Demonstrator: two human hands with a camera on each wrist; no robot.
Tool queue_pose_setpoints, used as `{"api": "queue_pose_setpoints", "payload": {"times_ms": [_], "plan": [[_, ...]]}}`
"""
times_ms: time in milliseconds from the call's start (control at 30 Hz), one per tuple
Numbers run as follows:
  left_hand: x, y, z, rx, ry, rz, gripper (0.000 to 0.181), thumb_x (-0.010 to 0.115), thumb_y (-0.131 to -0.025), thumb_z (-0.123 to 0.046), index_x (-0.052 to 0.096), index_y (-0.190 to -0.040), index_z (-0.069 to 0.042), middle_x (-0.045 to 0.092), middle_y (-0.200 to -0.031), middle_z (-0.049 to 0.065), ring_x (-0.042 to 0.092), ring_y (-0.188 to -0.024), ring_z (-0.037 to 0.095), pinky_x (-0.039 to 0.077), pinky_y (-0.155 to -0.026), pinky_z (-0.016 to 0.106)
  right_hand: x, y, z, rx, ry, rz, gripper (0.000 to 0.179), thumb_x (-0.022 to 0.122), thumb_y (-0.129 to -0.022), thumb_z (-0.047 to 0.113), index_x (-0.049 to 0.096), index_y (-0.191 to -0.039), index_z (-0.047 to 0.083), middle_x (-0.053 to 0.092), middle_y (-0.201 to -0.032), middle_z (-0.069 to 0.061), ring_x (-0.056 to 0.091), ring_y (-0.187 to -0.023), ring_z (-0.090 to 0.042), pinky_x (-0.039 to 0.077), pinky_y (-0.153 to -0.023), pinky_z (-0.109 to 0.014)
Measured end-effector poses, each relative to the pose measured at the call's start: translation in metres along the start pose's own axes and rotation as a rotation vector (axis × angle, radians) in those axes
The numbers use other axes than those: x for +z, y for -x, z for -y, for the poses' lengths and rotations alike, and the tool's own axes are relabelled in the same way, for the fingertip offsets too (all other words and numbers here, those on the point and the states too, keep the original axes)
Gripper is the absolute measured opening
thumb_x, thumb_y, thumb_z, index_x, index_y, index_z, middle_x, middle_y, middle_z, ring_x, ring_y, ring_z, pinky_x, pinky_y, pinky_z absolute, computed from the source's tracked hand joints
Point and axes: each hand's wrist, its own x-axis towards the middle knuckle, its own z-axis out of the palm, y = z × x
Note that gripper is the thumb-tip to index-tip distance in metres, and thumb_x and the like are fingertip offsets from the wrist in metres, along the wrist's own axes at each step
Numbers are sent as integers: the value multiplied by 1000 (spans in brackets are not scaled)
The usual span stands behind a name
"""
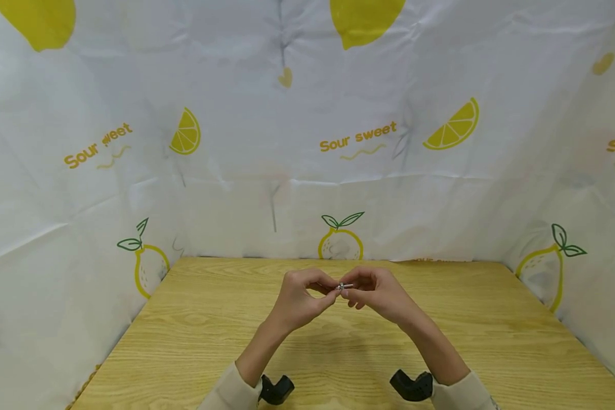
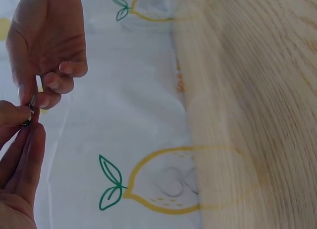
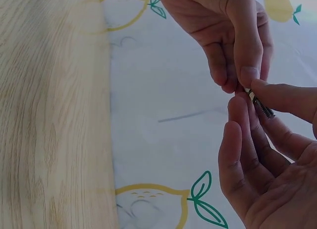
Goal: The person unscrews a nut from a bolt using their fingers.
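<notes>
A small silver bolt (image 1: 349, 285) is held between the two hands above the table, its threaded shank (image 3: 265, 109) pointing toward the right palm. The left hand (image 1: 304, 299) pinches the bolt's other end between thumb and fingertips, which hide the head. Around the shank sits a small shiny nut (image 3: 250, 94), and the right hand (image 1: 381, 293) has its thumb and index fingertips on it. The fingertips of both hands meet there. In the left wrist view, the right hand (image 2: 49, 35) shows its other fingers loosely bent.
Beneath the hands is a wood-grain table (image 1: 200, 319). White sheeting with lemon prints (image 1: 246, 142) hangs behind it and along both sides. Black angled pieces (image 1: 277, 390) sit by the wrists at the beige sleeves (image 1: 233, 390).
</notes>
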Motion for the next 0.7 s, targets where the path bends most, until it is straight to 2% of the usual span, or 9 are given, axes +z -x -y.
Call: {"api": "queue_pose_setpoints", "payload": {"times_ms": [133,300,700], "plan": [[0,0,0,12,5,-6,8,78,-88,1,80,-92,-6,79,-86,9,77,-75,11,64,-69,20,0,0,1,16,21,25,29,65,-103,21,68,-118,-3,74,-96,-20,72,-76,-19,64,-69,-38],[1,0,1,27,5,-6,8,78,-89,1,79,-92,-6,79,-86,8,76,-75,9,64,-70,21,0,-1,0,27,35,48,30,58,-107,24,71,-109,-3,73,-96,-21,72,-77,-19,64,-69,-37],[1,0,3,21,-20,-7,8,78,-89,-1,79,-95,-7,79,-87,8,76,-75,8,64,-68,23,0,0,-1,-3,14,7,24,64,-103,17,70,-112,-4,71,-97,-20,71,-77,-19,64,-70,-37]]}}
